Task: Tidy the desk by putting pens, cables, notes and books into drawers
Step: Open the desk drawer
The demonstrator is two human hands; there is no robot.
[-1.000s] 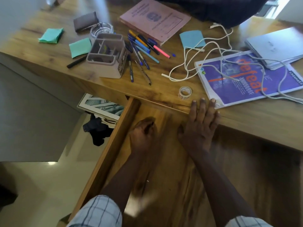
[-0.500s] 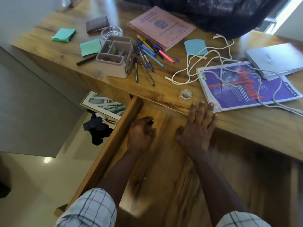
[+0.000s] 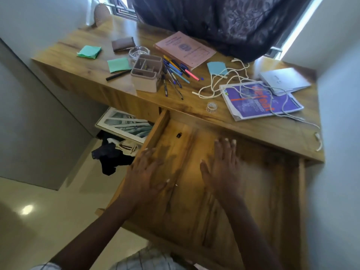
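A wide wooden drawer [image 3: 253, 191] stands pulled out below the desk top [image 3: 194, 112]. My left hand [image 3: 144, 174] and my right hand [image 3: 222, 168] hover over it, fingers spread, holding nothing. A small black object [image 3: 178, 135] lies at the drawer's back left. On the desk lie several pens [image 3: 175, 75], a white cable [image 3: 229, 82], green sticky notes [image 3: 117, 64], a second green pad [image 3: 89, 52], a blue note [image 3: 215, 68], a pink book [image 3: 185, 49], a purple magazine [image 3: 259, 102] and a grey book [image 3: 284, 79].
A beige pen organiser [image 3: 146, 75], a glass ashtray [image 3: 138, 52], a brown wallet [image 3: 123, 43], a black marker [image 3: 117, 75] and a tape roll [image 3: 212, 107] are on the desk. A dark curtain [image 3: 224, 22] hangs behind. Framed pictures [image 3: 124, 123] and dark cloth [image 3: 111, 156] lie on the floor at left.
Both hands have drawn back from the desk edge and the drawer's back. The left hand has opened, leaving the small black object in the drawer. The view has pulled back.
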